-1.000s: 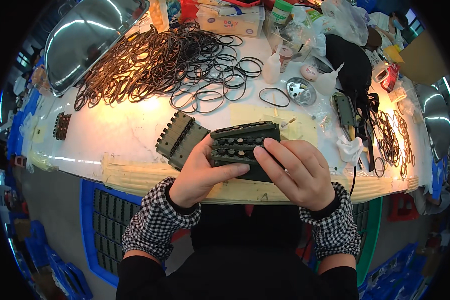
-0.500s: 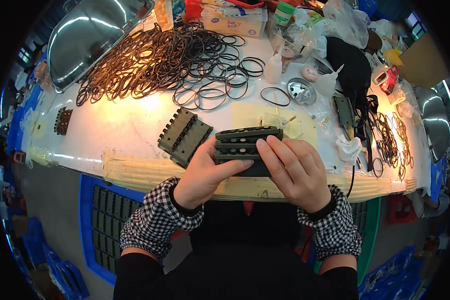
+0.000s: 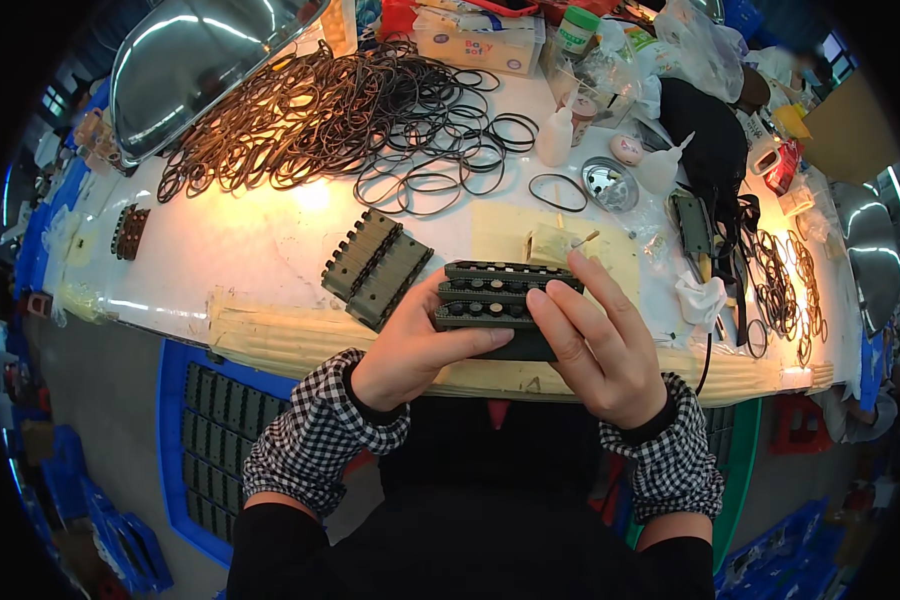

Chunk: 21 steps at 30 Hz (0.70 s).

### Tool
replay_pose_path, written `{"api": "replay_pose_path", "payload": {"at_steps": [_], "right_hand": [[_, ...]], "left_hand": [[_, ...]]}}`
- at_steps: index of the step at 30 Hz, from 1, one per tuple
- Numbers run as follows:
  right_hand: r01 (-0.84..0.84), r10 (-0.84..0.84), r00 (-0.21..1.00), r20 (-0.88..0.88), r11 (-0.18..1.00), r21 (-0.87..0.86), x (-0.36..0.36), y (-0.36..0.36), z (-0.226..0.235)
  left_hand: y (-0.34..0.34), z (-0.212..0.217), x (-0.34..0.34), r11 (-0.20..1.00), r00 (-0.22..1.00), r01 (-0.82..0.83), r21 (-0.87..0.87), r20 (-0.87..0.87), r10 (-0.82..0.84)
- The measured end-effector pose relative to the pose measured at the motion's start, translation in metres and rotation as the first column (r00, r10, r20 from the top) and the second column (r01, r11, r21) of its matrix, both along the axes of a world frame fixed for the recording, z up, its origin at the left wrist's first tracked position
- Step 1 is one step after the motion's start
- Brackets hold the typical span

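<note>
Over the near edge of the table I hold a stack of dark green, ridged plastic parts (image 3: 470,310) with rows of holes and small round studs along their sides. My left hand (image 3: 405,350) is closed round its left end, thumb along the near side. At the right end, the fingertips of my right hand (image 3: 615,355) press on the stack; its index finger is raised toward the far corner, and its thumb is hidden. Just left of the held stack, similar green parts (image 3: 375,270) lie side by side, tilted, on the table.
A big heap of black rubber rings (image 3: 310,125) covers the far left, beside a shiny metal lamp shade (image 3: 185,75). A round tin (image 3: 608,185) and a white squeeze bottle (image 3: 554,138) stand at far right. Below the table, a blue crate (image 3: 173,440) holds more green parts.
The top part of the held stack was tilted up and now sits level on the others. My right fingers have spread, the index finger lifting away. The view has shifted slightly.
</note>
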State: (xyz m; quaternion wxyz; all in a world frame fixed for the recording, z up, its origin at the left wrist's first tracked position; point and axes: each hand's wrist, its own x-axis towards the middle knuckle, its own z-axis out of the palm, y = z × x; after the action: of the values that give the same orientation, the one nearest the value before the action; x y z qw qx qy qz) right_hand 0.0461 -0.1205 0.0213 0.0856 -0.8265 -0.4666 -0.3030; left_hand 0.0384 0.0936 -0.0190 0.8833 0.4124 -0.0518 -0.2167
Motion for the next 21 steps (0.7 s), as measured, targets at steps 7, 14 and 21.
{"api": "replay_pose_path", "payload": {"at_steps": [7,14,21], "right_hand": [[-0.094,0.095,0.995,-0.006,0.994,0.051,-0.0001,-0.0017,-0.0025],[-0.083,0.087,0.995,-0.042,0.993,0.080,-0.0020,-0.0009,-0.0026],[-0.065,0.067,0.997,-0.027,0.996,0.060,-0.0039,-0.0006,-0.0008]], "left_hand": [[0.0034,-0.0051,-0.0013,0.996,0.997,0.074,-0.045,0.007,-0.074],[0.0041,-0.0069,-0.0006,0.994,0.997,0.081,-0.078,-0.004,-0.082],[0.0027,-0.0033,-0.0046,1.000,0.998,0.007,-0.005,0.059,-0.007]]}}
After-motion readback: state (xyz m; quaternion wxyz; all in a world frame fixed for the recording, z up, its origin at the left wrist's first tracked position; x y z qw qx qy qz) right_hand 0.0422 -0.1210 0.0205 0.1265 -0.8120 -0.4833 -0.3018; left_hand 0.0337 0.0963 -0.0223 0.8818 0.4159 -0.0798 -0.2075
